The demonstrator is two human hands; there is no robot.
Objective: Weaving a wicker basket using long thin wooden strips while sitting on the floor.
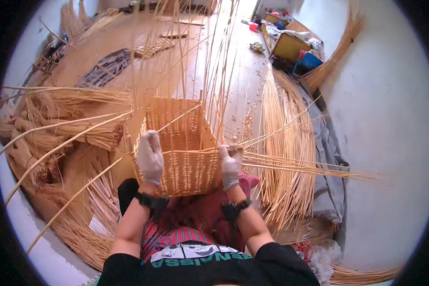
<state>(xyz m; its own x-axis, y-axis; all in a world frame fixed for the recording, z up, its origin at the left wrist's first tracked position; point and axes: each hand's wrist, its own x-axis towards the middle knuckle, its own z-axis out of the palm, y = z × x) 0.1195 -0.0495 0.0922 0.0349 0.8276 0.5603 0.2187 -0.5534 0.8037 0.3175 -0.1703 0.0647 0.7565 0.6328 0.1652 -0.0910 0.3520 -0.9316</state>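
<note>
four woven walls of the boxy basket (190, 174) stand up around an open middle, so the body looks largely done. what seems left is the top: long upright rods (219, 62) rise loose and unwoven above the walls, and more bare side rods (291, 167) stick out to the right and left of it, neither tucked in nor cut.

the basket sits upright before the person, over the striped cloth (176, 236) on the lap; its base is hidden. its mouth points up, with the near wall facing the person and its edge running left to right. the view foreshortens the depth, so which way its long axis lies cannot be told for sure.

the left hand (150, 159), gloved, is at the near left corner, fingertips together, apparently pinching a thin strand (180, 117) that slants to the far wall. the right hand (229, 164), also gloved, looks clamped on the near right corner.
</note>
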